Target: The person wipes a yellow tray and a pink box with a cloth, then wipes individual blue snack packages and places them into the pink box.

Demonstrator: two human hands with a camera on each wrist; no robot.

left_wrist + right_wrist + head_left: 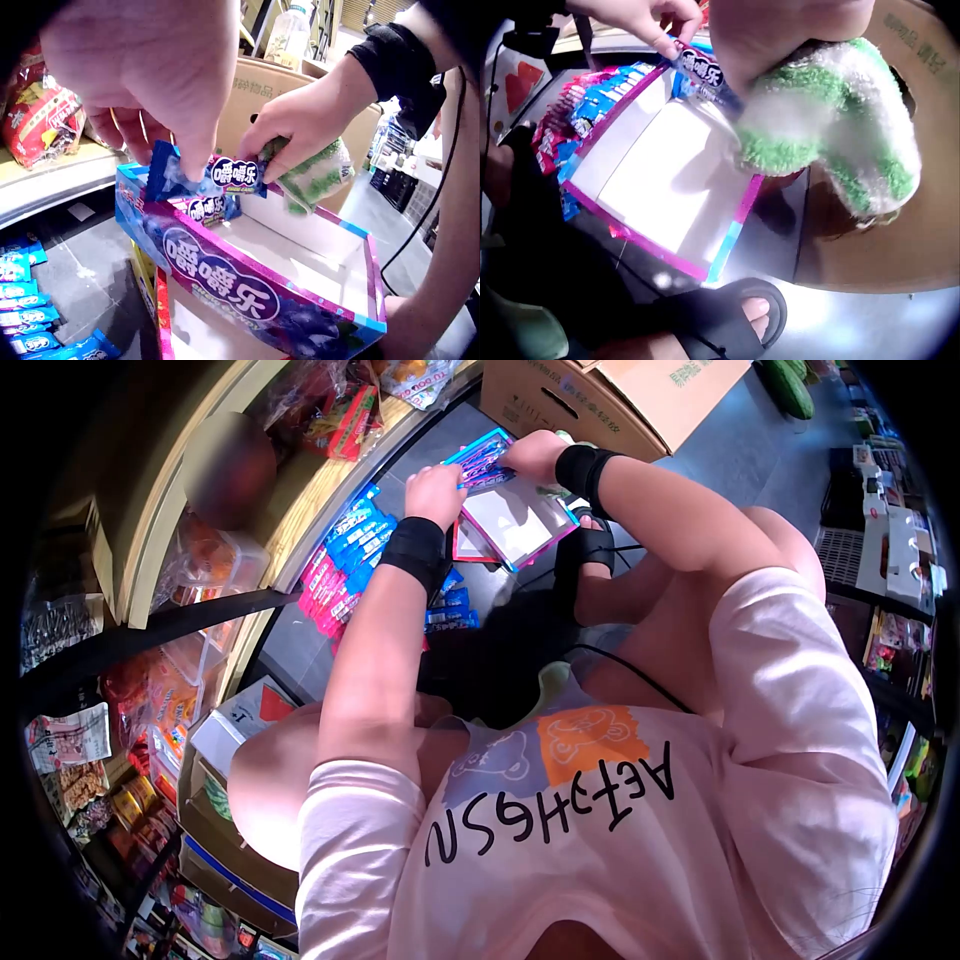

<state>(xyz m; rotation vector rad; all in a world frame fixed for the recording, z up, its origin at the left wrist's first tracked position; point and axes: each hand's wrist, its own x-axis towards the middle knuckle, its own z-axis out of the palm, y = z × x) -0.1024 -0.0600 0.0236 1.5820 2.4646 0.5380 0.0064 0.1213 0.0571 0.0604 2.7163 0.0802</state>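
Note:
Over one end of a purple and blue candy display box [225, 281], my left hand [434, 495] pinches a blue candy pack [234, 174] by one end. At the pack's other end is my right hand [535, 457], its fingers curled on that end and on a fluffy green and white cloth [821, 112]. More candy packs [206, 208] lie inside the box at that same end, while the rest of its white inside [660, 172] shows bare. Under it sits a second box [161, 315] with a red edge.
Rows of blue packs [358, 535] and pink packs [322, 595] lie on the floor by the wooden shelf [300, 510]. A large cardboard carton [640, 410] stands just beyond the hands. A sandaled foot [757, 315] is close to the box.

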